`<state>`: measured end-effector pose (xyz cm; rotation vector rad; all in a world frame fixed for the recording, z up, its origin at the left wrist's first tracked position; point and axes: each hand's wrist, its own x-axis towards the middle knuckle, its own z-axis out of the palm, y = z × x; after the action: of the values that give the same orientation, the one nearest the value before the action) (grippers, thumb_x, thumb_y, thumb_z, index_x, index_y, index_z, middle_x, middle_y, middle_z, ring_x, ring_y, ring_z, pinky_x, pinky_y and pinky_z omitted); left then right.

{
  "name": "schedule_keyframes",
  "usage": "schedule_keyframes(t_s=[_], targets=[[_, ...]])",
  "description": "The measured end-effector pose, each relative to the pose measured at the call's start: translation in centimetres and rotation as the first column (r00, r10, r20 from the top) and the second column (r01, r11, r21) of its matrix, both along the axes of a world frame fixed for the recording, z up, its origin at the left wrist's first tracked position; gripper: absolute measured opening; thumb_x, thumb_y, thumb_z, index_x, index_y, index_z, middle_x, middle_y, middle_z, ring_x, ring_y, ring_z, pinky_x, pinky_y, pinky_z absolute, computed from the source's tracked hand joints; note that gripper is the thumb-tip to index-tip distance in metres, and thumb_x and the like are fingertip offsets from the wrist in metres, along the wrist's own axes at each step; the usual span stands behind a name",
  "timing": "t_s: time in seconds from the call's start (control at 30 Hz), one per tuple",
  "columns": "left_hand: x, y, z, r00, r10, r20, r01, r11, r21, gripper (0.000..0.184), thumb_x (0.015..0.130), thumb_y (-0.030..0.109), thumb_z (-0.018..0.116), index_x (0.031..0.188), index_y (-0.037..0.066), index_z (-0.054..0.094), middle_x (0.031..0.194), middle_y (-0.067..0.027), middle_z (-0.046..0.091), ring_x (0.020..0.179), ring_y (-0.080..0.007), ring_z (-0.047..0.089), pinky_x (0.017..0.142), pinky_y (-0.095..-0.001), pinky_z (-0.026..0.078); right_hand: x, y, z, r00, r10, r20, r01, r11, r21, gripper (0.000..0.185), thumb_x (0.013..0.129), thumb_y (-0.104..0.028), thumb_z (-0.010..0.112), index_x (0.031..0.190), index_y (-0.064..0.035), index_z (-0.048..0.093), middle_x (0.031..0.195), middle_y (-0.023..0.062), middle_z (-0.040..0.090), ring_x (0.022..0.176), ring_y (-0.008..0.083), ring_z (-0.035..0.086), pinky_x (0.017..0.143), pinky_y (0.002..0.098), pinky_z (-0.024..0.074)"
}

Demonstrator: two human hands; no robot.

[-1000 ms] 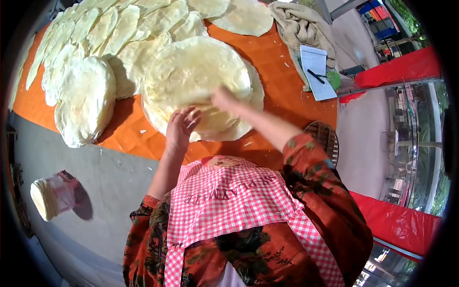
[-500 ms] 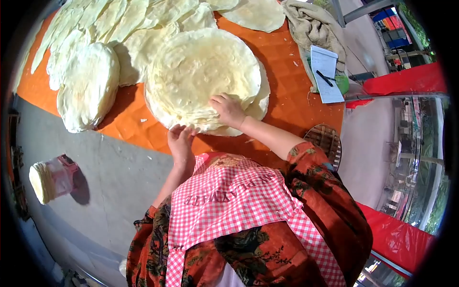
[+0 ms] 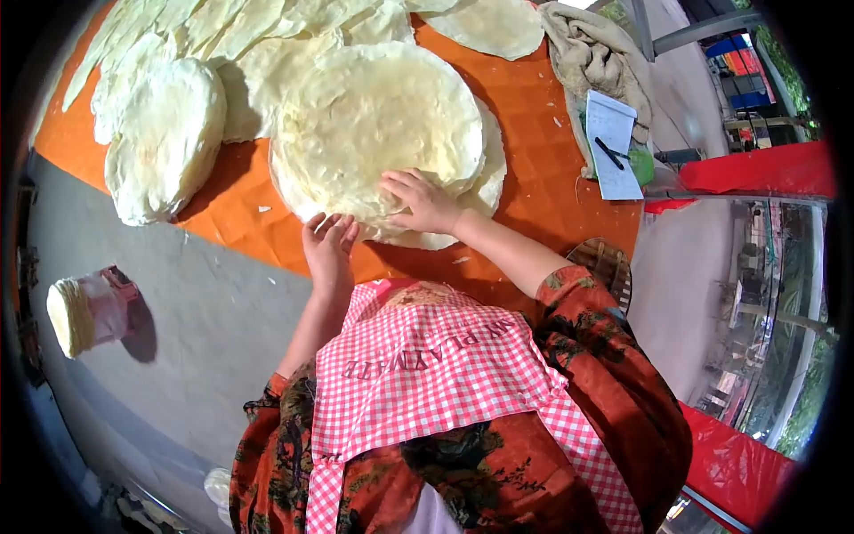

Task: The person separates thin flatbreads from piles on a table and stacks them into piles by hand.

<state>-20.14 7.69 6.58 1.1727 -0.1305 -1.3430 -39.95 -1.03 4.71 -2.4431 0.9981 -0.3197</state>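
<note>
A wide stack of thin, round, pale flatbreads (image 3: pixel 378 116) lies on the orange cloth (image 3: pixel 543 169). My right hand (image 3: pixel 422 203) rests on the stack's near part, fingers spread and pointing left, with nothing visibly gripped. At the stack's near left edge is my left hand (image 3: pixel 331 245), its fingers curled close together against the rim; whether a sheet is between them is hidden. Left of this stack sits a thick oval pile of flatbreads (image 3: pixel 165 141). Many overlapping single sheets (image 3: pixel 267 84) spread behind, and another round sheet (image 3: pixel 492 27) lies at the back.
A notepad (image 3: pixel 611 133) with a black pen lies by a crumpled beige cloth (image 3: pixel 592 53) at the right. A round slatted wooden item (image 3: pixel 605 267) is near my right sleeve. On the grey floor at left stands a pink container (image 3: pixel 111 307) beside stacked pale rounds (image 3: pixel 71 318).
My right hand, blurred in motion a second ago, has come down onto the stack with its fingers spread. My left hand has stayed near the rim. The view has shifted slightly.
</note>
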Motion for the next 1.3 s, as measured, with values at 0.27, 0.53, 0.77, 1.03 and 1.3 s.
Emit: schedule_keyframes(t_s=[0.27,0.53,0.77,1.03,1.3], targets=[[-0.1,-0.2,1.1,0.982,-0.045,-0.181,0.035,0.998,-0.059,0.044,0.086,-0.004,0.045,0.127,-0.003,0.028,0.126,-0.0264,0.045,0.115,-0.0373,0.053,0.096,-0.0442,0.048,0.7,0.3,-0.2,1.000,-0.019,-0.020,0.015,0.987,-0.158,0.066,0.076,-0.032,0.064,0.132,-0.0038,0.043,0.134,0.0148,0.044,0.124,0.0320,0.040,0.106,0.0423,0.0334],[-0.2,-1.2,1.5,0.901,-0.085,-0.426,0.030,0.990,-0.135,0.040,0.084,-0.004,0.039,0.123,0.002,0.032,0.127,-0.0258,0.045,0.119,-0.0393,0.050,0.097,-0.0481,0.047,2.5,0.8,0.8,0.973,-0.197,0.123,0.214,0.966,-0.147,0.049,0.075,-0.013,0.059,0.122,-0.0017,0.051,0.118,0.0146,0.056,0.112,0.0312,0.051,0.097,0.0411,0.0429],[-2.7,0.0,-4.5,0.821,-0.429,0.376,0.481,0.875,-0.053,0.047,0.082,-0.005,0.057,0.127,0.001,0.044,0.121,-0.0094,0.054,0.116,-0.0201,0.052,0.092,-0.0295,0.044,2.1,-7.7,0.1,0.928,-0.363,-0.085,0.371,0.876,0.309,0.035,0.077,-0.003,0.062,0.112,-0.0052,0.067,0.097,0.0178,0.069,0.086,0.0238,0.067,0.079,0.0361,0.0518],[-1.7,-0.7,-3.8,0.863,-0.436,0.256,0.454,0.891,-0.016,0.045,0.082,-0.002,0.060,0.125,0.000,0.047,0.120,-0.0116,0.055,0.114,-0.0228,0.054,0.092,-0.0301,0.045,1.3,-12.7,19.7,0.974,-0.225,0.036,0.224,0.916,-0.333,0.013,0.077,-0.009,0.052,0.080,-0.0053,0.064,0.073,0.0216,0.062,0.073,0.0363,0.063,0.066,0.0460,0.0493],[-2.9,-0.2,-2.2,-0.080,-0.308,0.948,0.699,0.661,0.273,0.040,0.073,0.013,0.069,0.110,0.003,0.060,0.125,-0.0168,0.049,0.108,-0.0354,0.050,0.091,-0.0424,0.046,-1.2,-21.7,5.0,0.976,-0.165,-0.143,0.197,0.949,0.248,0.018,0.066,0.001,0.058,0.082,-0.0024,0.066,0.072,0.0070,0.066,0.070,0.0172,0.061,0.062,0.0368,0.0486]])
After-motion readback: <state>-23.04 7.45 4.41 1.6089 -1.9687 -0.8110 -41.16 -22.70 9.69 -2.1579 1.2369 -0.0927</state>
